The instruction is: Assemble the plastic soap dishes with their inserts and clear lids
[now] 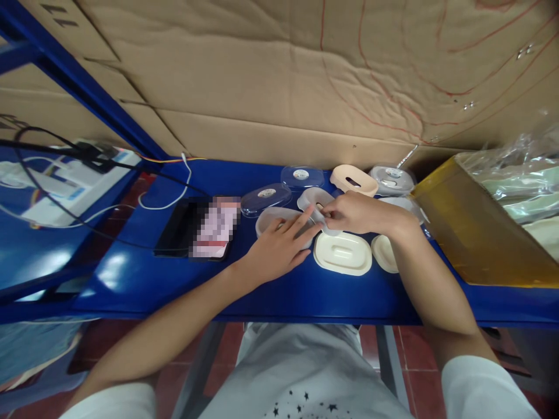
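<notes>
While the left hand (279, 250) lies over a frosted oval tub (265, 219), fingers spread and fairly straight, the right hand (351, 210) works at a second frosted piece (305, 200) just beside it. Right fingers are curled and bunched at that piece; can't tell if they actually pinch it, contact is hidden. Both frosted parts sit midway between front and back edges of the blue bench (262, 299), thin translucent walls, rounded ends.

Toward the back edge: two clear oval lids (301, 176) with round stickers, smooth and shiny; a matte peach oval part (354, 179) with a long slot; a stickered greyish clear piece (392, 181) right of it. Front of the hands: cream tray (343, 254), rounded-rectangle rim, raised bar in the middle; smaller cream piece (384, 254) partly behind the right forearm.

Edges/room: glossy blue strip runs between cream tray and front edge. Gap also between phone (213, 228) on the left and tub. Right side tighter: amber-sided carton (458, 233) stands near the right forearm. Creased cardboard (218, 75) walls off the back edge.
</notes>
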Action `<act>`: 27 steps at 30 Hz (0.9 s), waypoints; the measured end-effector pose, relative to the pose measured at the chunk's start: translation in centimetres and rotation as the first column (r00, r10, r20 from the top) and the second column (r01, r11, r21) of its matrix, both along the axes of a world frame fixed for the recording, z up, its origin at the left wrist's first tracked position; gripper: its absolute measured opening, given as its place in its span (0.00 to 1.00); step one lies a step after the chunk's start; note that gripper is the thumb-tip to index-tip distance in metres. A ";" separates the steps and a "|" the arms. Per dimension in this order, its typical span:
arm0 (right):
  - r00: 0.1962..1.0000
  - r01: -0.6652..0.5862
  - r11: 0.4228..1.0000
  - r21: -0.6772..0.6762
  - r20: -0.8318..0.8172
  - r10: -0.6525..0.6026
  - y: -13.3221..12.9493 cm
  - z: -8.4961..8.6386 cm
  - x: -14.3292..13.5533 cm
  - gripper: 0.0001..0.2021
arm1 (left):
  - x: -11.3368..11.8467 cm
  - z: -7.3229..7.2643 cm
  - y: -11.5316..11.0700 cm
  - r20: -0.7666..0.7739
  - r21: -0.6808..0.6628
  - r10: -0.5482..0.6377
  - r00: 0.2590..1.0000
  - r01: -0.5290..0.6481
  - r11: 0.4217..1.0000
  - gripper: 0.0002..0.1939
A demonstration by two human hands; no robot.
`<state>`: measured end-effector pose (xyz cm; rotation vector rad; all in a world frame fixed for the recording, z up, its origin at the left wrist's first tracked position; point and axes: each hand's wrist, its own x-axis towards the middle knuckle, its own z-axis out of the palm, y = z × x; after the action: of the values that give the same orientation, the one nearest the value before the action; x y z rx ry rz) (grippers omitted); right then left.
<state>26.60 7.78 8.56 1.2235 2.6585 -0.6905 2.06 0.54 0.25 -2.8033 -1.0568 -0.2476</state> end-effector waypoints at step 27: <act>0.997 -0.002 0.997 0.078 -0.081 0.008 0.0 -0.4 0.1 0.13 | 0.0 0.1 0.0 -0.014 0.006 -0.003 1.000 0.003 1.000 0.32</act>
<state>26.72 7.80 8.16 1.2330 2.7782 -0.6559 2.07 0.55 0.31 -2.7975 -1.0473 -0.2309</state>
